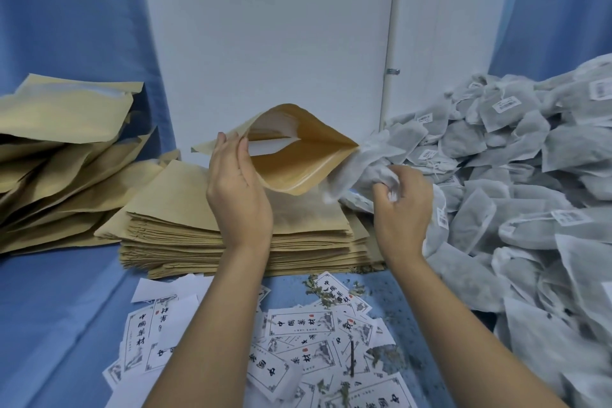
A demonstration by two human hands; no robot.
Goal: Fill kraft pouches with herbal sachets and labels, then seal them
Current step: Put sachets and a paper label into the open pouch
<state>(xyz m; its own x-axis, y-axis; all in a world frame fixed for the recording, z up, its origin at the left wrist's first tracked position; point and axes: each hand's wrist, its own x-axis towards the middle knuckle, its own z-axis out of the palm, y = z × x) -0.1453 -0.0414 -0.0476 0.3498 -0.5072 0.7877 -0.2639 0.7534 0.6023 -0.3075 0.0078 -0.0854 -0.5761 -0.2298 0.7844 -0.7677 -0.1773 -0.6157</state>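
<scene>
My left hand (236, 189) holds an open kraft pouch (291, 156) by its left edge, above the middle of the table, with its mouth facing right. My right hand (402, 205) grips white herbal sachets (359, 169) bunched in its fingers, just outside the pouch's mouth at its right corner. A white slip shows inside the pouch. Below the hands lies a flat stack of kraft pouches (231, 235). Printed labels (298, 338) are scattered on the blue cloth near me.
A big heap of white sachets (530, 182) fills the right side. Bulging kraft pouches (59, 156) are piled at the left. A white wall panel (265, 26) stands behind, with blue curtains on both sides. Loose herb crumbs (318, 285) lie among the labels.
</scene>
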